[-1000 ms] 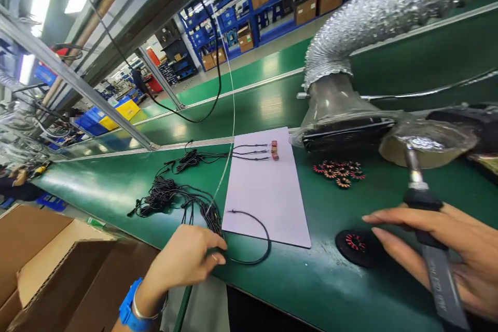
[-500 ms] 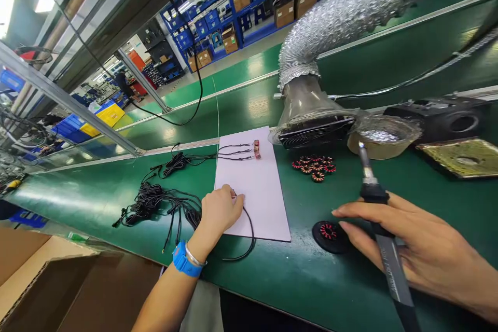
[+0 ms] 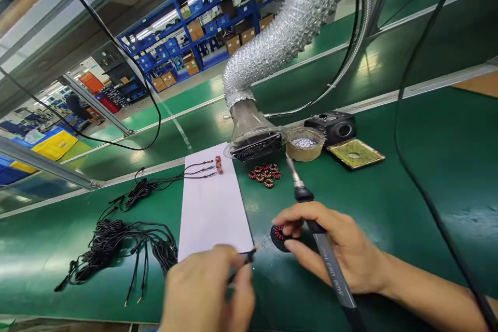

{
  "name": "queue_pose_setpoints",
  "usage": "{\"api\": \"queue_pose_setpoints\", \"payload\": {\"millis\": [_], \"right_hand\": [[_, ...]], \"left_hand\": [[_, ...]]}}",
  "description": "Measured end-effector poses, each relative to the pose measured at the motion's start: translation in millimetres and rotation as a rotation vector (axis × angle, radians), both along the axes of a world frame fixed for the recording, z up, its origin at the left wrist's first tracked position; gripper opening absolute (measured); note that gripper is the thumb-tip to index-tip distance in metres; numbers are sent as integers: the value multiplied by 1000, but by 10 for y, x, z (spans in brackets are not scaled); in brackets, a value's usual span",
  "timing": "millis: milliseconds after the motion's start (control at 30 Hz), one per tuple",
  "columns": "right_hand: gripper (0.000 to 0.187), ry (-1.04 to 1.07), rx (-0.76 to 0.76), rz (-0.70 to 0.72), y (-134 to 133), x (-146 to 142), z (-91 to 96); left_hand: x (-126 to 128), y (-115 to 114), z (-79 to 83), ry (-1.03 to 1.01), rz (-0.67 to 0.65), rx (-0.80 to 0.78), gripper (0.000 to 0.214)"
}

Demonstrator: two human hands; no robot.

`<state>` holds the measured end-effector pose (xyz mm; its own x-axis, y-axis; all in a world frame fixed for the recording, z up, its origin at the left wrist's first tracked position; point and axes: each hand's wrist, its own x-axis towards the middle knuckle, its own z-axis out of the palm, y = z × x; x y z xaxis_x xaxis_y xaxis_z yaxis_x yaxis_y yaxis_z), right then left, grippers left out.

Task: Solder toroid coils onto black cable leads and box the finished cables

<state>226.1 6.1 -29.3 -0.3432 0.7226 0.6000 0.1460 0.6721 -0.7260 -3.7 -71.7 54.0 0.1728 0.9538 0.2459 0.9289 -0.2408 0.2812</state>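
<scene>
My right hand [image 3: 330, 244] is closed round a soldering iron [image 3: 322, 249], its tip pointing up and away from me. The thumb and forefinger of that hand also reach to a black round holder [image 3: 277, 244] with a red-wound ring coil [image 3: 279, 232] in it. Blurred by motion, my left hand [image 3: 206, 285] pinches a black cable [image 3: 249, 256] near its end, in front of the white sheet [image 3: 213, 212]. At the sheet's far end lies a coil [image 3: 218, 165] with several black leads beside it.
Several ring coils [image 3: 268, 182] lie under the fume extractor hood [image 3: 257, 145]. Beside it stand a tub of silvery material [image 3: 305, 153], a black iron stand [image 3: 336, 127] and a yellow sponge tray [image 3: 356, 154]. A bundle of black cables [image 3: 105, 249] lies at the left.
My left hand has lifted off the sheet and come nearer with the cable end. My right thumb and forefinger have closed in on the round holder. The view has swung right.
</scene>
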Motion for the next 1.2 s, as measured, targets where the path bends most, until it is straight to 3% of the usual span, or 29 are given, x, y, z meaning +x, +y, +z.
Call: {"api": "queue_pose_setpoints", "payload": {"millis": [33,133,267,367,467,667,800,900,1067,1200], "right_hand": [[38,34,-73,44,-22,-15,3],[36,61,-160,95,-30,-52,-11],[32,60,-170,74,14,-66,-36],[36,68,-200,76,26,-68,-57],[36,75,-196,68,31,-75,-74],[33,136,-208,91,23,-132,-76],[32,196,-266,152,2,-158,-72],[31,214,-336,167,-4,-143,-56],[30,192,-310,104,-3,-129,-40],[24,200,-204,-58,-51,-219,-117]], "left_hand": [[128,96,-104,70,-135,-37,6],[342,421,-320,147,-255,-165,8],[337,610,-275,112,-289,-330,9],[316,626,-183,103,-321,-377,9],[324,636,-188,48,-336,-419,9],[351,595,-476,-376,-335,-363,29],[365,555,-658,-628,-305,-563,42],[356,558,-671,-699,-291,-604,47],[348,554,-604,-736,-300,-619,42],[404,512,-603,-805,-296,-649,35]]}}
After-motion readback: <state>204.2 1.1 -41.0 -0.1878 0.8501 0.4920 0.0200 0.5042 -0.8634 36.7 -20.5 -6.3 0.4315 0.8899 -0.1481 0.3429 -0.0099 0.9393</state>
